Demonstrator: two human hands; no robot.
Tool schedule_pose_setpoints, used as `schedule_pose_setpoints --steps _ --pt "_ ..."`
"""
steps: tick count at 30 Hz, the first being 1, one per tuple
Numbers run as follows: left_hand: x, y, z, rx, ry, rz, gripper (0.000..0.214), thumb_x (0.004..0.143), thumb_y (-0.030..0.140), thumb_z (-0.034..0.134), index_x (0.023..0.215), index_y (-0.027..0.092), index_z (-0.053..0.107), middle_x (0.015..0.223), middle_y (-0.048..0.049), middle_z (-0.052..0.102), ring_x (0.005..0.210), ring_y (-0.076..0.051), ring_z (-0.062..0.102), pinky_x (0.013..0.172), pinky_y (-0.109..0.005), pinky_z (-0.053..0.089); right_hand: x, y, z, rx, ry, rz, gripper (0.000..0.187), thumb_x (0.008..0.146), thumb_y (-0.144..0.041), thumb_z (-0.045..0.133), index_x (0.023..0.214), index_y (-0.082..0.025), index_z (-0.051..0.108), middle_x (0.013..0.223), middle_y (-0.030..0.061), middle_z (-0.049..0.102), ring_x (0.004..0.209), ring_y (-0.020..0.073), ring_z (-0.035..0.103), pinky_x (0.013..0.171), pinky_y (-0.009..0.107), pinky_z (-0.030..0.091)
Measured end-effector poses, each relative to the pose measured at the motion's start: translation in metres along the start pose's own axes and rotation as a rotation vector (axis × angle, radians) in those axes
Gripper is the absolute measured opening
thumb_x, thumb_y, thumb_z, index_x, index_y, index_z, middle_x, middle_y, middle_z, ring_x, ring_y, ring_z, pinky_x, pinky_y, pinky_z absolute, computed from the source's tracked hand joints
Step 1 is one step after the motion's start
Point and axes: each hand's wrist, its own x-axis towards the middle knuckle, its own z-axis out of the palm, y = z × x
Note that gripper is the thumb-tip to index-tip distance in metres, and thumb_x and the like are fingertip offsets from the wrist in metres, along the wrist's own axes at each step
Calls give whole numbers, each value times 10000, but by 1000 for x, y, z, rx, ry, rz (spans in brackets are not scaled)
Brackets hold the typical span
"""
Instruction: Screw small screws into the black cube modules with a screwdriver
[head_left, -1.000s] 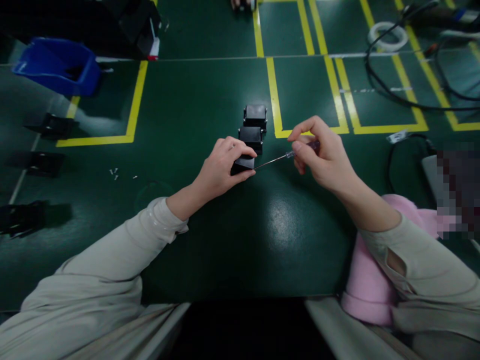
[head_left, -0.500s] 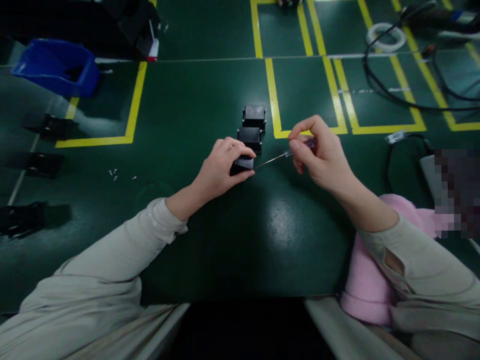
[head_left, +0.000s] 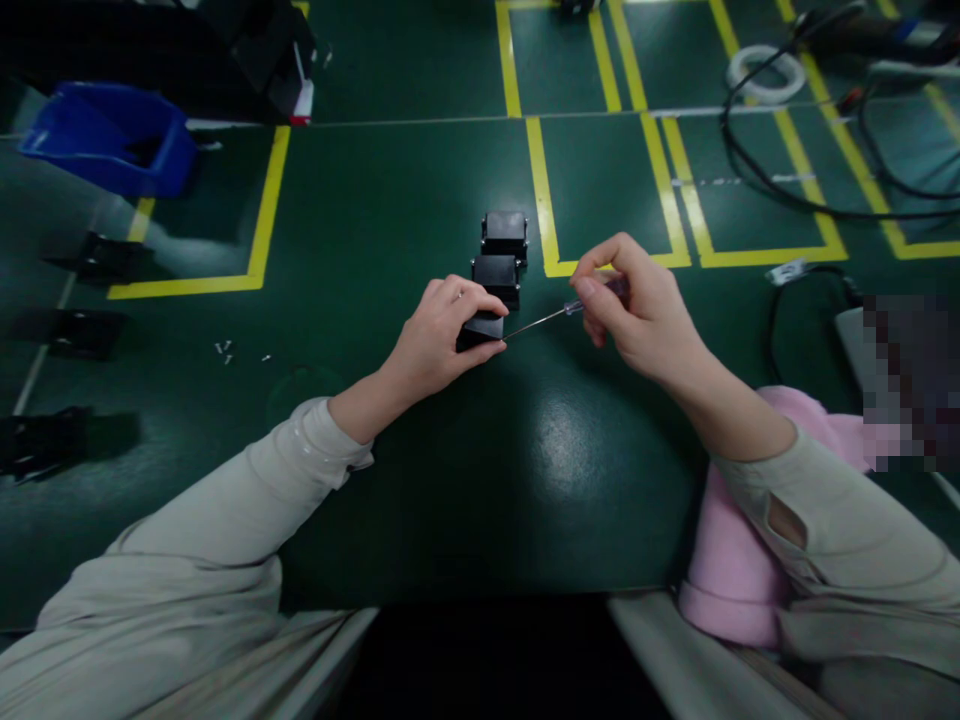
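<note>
My left hand (head_left: 444, 335) is closed around a small black box-shaped part (head_left: 481, 327) on the green table, thumb at its near side and fingers over the top. In my right hand (head_left: 630, 305) is a screwdriver (head_left: 574, 306), its clear purplish handle pinched between thumb and fingers. The thin metal shaft slants down to the left, and its tip meets the right near corner of the held part. Whether a screw sits there is too small to tell. Just behind stand two similar black boxes (head_left: 495, 269) (head_left: 505, 230), with shiny screw heads at their sides.
Several small screws (head_left: 225, 350) lie left of my left hand. A blue bin (head_left: 112, 140) stands at the back left, with black parts (head_left: 82, 333) along the left side. Black cable (head_left: 750, 170), a white tape ring (head_left: 766, 74) and pink cloth (head_left: 731, 570) are on the right.
Both hands, the held part and the screwdriver keep nearly the same pose. The whole view has shifted very slightly.
</note>
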Motion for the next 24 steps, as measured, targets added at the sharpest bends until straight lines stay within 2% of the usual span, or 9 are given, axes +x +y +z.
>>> schedule_pose_setpoints --steps 6,13,20,24 --pt "0 0 0 -3 -13 -20 302 910 361 655 1176 223 607 1194 -73 613 1142 -271 542 993 -443 421 1 -2 0 -16 -14 24 334 945 -551 574 821 -250 498 447 -93 435 357 78 418 371 244 252" --pt "0 1 -1 -5 -14 -14 284 920 332 646 1178 221 604 1187 -75 611 1140 -270 545 990 -441 418 0 0 0 10 2 0 291 939 -533 595 898 -263 496 549 -75 479 432 87 447 413 261 327" --pt "0 0 -1 -9 -6 -8 292 917 336 653 1182 223 606 1194 -74 617 1147 -272 546 993 -440 418 1 -1 1 -5 0 9 345 960 -561 540 821 -249 491 453 -92 388 360 82 417 378 256 279" --pt "0 1 -1 4 -19 -26 298 915 332 654 1187 222 604 1202 -79 616 1152 -277 544 991 -449 423 0 -1 1 22 9 11 286 949 -523 584 900 -258 487 538 -78 458 418 81 451 409 258 321"
